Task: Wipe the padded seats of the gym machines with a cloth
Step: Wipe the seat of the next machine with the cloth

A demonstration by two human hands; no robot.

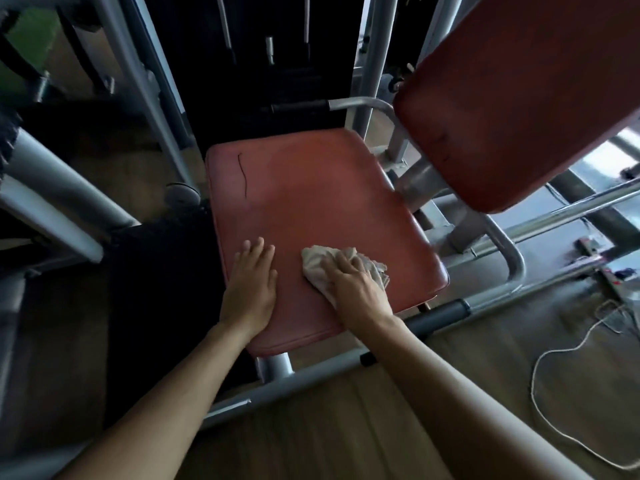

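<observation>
1. Seen from above, a red-brown padded vinyl seat (311,202) of a gym machine fills the middle of the view. It is roughly square with rounded corners.
2. The left hand (251,285) lies flat on the near left part of the seat. Its palm is down and its fingers are straight and close together, holding nothing.
3. The right hand (356,289) rests on a crumpled beige cloth (315,265) and presses it onto the near right part of the seat. Its fingers are bent over the bunched fabric and grip it.
4. The cloth lies on the seat pad just beside the left hand, not touching it. It spreads out from under the right hand toward the left and the far side.
5. A thin dark curved mark (242,174) shows on the far left part of the seat.
6. A red-brown padded backrest (519,98) juts in from the upper right, tilted and overhanging the seat's right edge.
7. A grey metal tube frame (512,258) runs around and under the seat.
8. A black weight stack (259,46) stands behind the seat.
9. A wooden floor (346,427) lies below, with a white cord (540,358) looping across it at the right.
</observation>
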